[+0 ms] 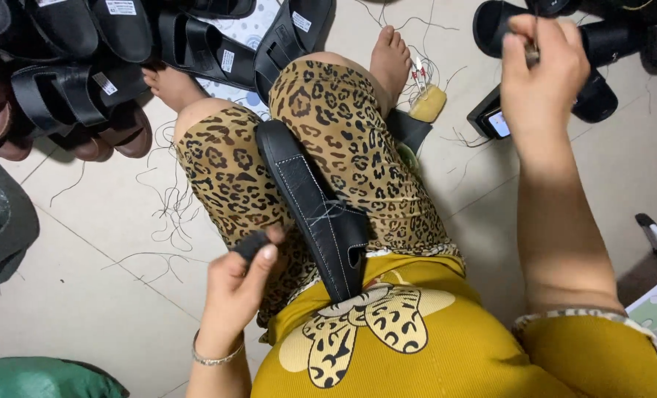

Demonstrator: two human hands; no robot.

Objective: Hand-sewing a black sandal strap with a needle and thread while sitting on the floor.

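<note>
A black sandal [315, 206] with white stitching lies wedged between my knees, sole edge up, with thread crossing its side. My left hand [238, 286] is closed around a small dark grip beside the sandal, low on my left thigh. My right hand [541, 65] is raised far up and to the right, pinching a thin metal needle-like tool between fingers and thumb. Whether thread runs from it to the sandal is too fine to tell.
A heap of black and brown sandals [85, 74] fills the upper left. More black sandals [594, 44] lie at the upper right. A yellow wax block [428, 103], a dark phone [492, 118] and loose threads [168, 210] sit on the tiled floor. Green cloth [33, 377] is at the lower left.
</note>
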